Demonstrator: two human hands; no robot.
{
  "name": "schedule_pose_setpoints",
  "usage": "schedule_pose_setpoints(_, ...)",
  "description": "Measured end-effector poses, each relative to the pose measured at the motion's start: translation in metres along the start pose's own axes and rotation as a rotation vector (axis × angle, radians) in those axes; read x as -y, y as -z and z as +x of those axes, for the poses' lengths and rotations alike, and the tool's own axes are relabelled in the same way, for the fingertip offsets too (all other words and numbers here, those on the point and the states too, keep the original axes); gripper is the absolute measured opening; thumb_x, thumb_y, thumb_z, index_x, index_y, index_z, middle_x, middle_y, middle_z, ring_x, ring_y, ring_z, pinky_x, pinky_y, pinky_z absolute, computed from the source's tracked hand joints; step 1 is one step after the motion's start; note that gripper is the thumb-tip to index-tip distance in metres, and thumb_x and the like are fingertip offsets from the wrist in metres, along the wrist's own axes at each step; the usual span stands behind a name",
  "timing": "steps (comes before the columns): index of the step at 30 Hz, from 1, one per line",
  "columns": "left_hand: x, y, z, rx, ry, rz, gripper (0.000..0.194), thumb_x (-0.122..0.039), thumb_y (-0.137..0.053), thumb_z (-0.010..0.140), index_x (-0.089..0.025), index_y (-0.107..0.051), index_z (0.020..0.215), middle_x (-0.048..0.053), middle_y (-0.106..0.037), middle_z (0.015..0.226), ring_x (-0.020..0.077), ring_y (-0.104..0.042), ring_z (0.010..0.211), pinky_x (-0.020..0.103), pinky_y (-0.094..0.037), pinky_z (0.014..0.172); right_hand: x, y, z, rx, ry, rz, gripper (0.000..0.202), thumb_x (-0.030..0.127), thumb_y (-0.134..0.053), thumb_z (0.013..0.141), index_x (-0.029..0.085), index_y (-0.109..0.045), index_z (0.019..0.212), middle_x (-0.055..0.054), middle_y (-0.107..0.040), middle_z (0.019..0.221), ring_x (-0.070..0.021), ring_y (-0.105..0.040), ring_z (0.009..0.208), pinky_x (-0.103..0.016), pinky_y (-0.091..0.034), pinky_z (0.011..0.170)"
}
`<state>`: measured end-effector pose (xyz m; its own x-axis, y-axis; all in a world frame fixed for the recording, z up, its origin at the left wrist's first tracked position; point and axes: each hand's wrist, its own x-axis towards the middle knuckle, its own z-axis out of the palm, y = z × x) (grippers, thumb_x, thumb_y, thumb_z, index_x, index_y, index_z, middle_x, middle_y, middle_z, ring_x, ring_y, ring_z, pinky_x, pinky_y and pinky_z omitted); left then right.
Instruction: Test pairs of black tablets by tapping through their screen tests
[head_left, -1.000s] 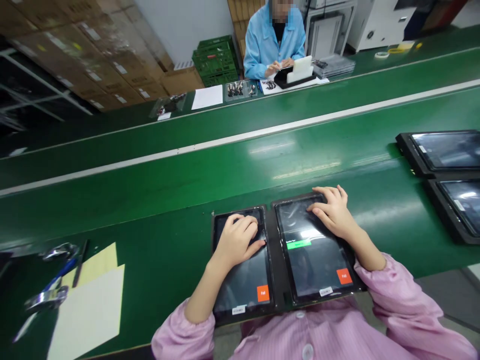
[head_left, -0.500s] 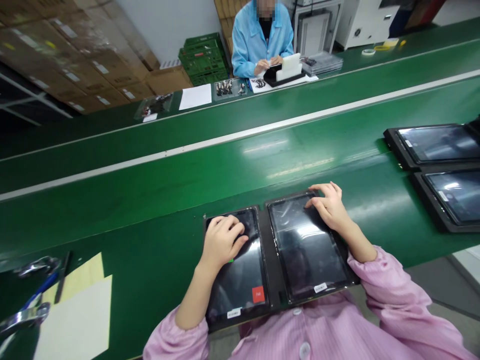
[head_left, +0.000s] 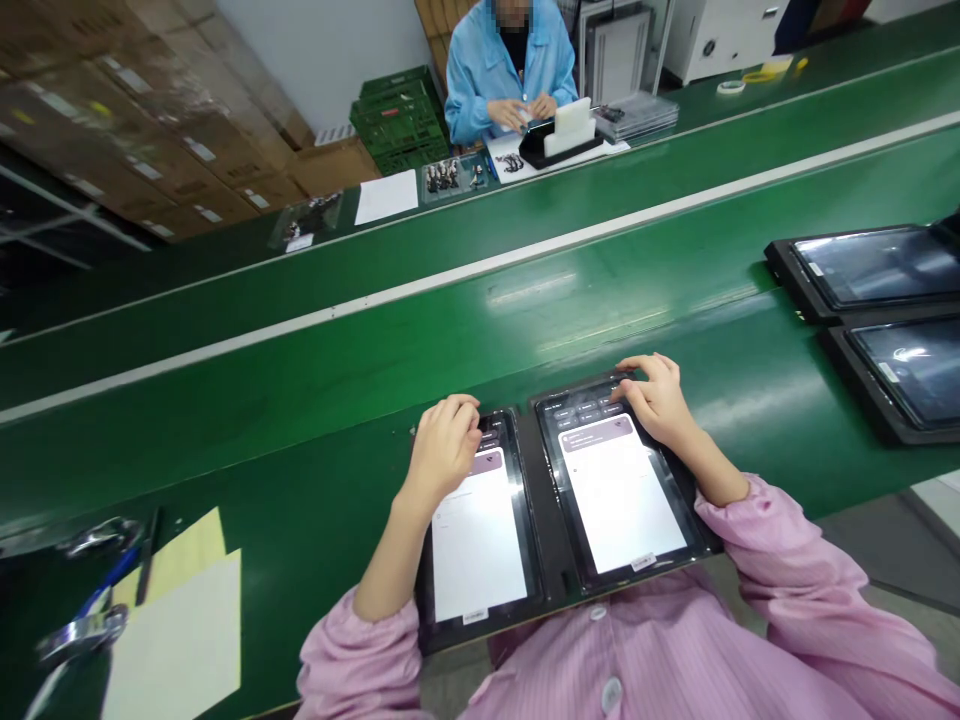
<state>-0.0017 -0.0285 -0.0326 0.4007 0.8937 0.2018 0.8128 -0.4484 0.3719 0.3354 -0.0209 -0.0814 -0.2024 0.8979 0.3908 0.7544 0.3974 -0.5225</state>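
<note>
Two tablets lie side by side in a black foam tray (head_left: 553, 540) at the bench's front edge. Both screens are lit, with a dark top and a white panel below. Over the upper part of the left tablet (head_left: 480, 550) is my left hand (head_left: 444, 445), palm down, fingers bent loosely and holding nothing; its fingertips partly hide each other. My right hand (head_left: 654, 398) is at the top right corner of the right tablet (head_left: 626, 495). Its fingers are apart, one reaching onto the screen and another at the top edge.
More tablets (head_left: 911, 370) in black trays lie at the right. Yellow paper sheets (head_left: 180, 630), a blue pen (head_left: 112, 580) and shiny metal items are at the left. Across the green bench (head_left: 322, 400), a person in a blue jacket (head_left: 472, 80) handles a device on a stand.
Both tablet screens went from dark to lit with white panels; a red square on the left one is gone. My left hand moved slightly upward on its tablet. My right hand stays near the corner.
</note>
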Motion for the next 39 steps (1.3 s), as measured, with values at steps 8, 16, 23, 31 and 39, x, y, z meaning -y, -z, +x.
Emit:
schedule_pose_setpoints(8, 0.001, 0.010, 0.044, 0.399, 0.022, -0.134, 0.068, -0.055, -0.013, 0.102, -0.024, -0.073, 0.108, 0.004, -0.072, 0.111, 0.0236, -0.066, 0.103, 0.036, -0.050, 0.086, 0.000, -0.001, -0.001, -0.045, -0.010, 0.043, 0.050, 0.030, -0.034, 0.101, 0.027, -0.078, 0.078, -0.006, -0.065, 0.108, -0.0253, -0.058, 0.109, -0.050, -0.030, 0.109)
schedule_pose_setpoints(16, 0.019, 0.019, 0.042, 0.536, -0.103, -0.163, 0.045, -0.039, -0.049, 0.093, -0.024, -0.060, 0.134, 0.007, -0.068, 0.122, 0.0239, -0.065, 0.108, 0.035, -0.051, 0.091, 0.004, 0.004, -0.002, -0.080, -0.004, 0.052, 0.051, 0.032, -0.034, 0.101, 0.030, -0.081, 0.081, -0.006, -0.066, 0.109, -0.0263, -0.059, 0.106, -0.050, -0.033, 0.106)
schedule_pose_setpoints(23, 0.013, 0.014, 0.047, 0.507, -0.006, -0.172, 0.050, -0.044, -0.028, 0.101, -0.026, -0.070, 0.120, 0.003, -0.069, 0.109, 0.0213, -0.066, 0.100, 0.033, -0.052, 0.085, 0.005, 0.008, -0.003, -0.077, -0.031, 0.043, 0.052, 0.033, -0.033, 0.101, 0.031, -0.081, 0.081, -0.006, -0.066, 0.109, -0.0272, -0.058, 0.108, -0.050, -0.035, 0.104)
schedule_pose_setpoints(31, 0.000, 0.002, 0.055, 0.401, -0.060, -0.065, 0.052, -0.041, -0.022, 0.100, -0.024, -0.069, 0.085, 0.001, -0.072, 0.094, 0.0199, -0.066, 0.085, 0.031, -0.047, 0.073, 0.007, 0.009, -0.001, -0.075, -0.028, 0.050, 0.053, 0.033, -0.032, 0.101, 0.029, -0.080, 0.079, -0.006, -0.067, 0.105, -0.0261, -0.060, 0.104, -0.047, -0.039, 0.098)
schedule_pose_setpoints(39, 0.007, 0.004, 0.051, 0.382, -0.046, -0.047, 0.058, -0.053, -0.014, 0.101, -0.024, -0.062, 0.088, 0.003, -0.073, 0.088, 0.0224, -0.067, 0.080, 0.032, -0.046, 0.070, 0.000, -0.001, 0.001, -0.058, -0.201, 0.027, 0.042, 0.035, -0.033, 0.103, 0.022, -0.072, 0.094, -0.010, -0.066, 0.094, -0.0265, -0.062, 0.094, -0.042, -0.047, 0.087)
